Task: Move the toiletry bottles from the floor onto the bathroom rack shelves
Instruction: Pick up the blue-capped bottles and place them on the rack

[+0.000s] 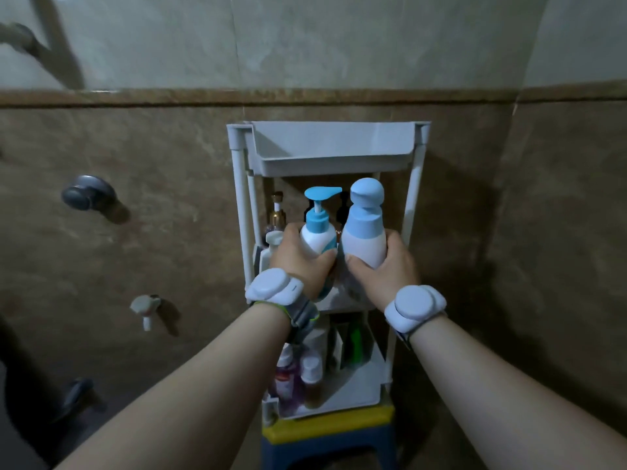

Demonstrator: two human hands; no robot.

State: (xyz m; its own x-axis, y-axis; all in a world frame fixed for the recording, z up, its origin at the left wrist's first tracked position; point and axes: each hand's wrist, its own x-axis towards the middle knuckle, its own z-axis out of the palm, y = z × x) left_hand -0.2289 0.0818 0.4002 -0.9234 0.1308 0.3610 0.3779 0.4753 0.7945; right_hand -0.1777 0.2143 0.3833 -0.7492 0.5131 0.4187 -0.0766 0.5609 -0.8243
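The left hand (298, 262) has its fingers (327, 257) clenched around the lower body of the pump bottle (317, 228). The right hand (383, 266) grasps the capped bottle (364, 228) the same way. Both bottles are upright, just beside each other, at the front of the rack's (237, 184) middle shelf, directly below the top tray (332, 144) at 12 o'clock. The low grip keeps the pump head and cap free of the tray above. Other bottles, including a purple one (286, 374), occupy the bottom shelf at 6 o'clock. The rack stands on a stool (325, 432). Judgement: the bottles are likely being set down; contact with the shelf is hidden by the hands.
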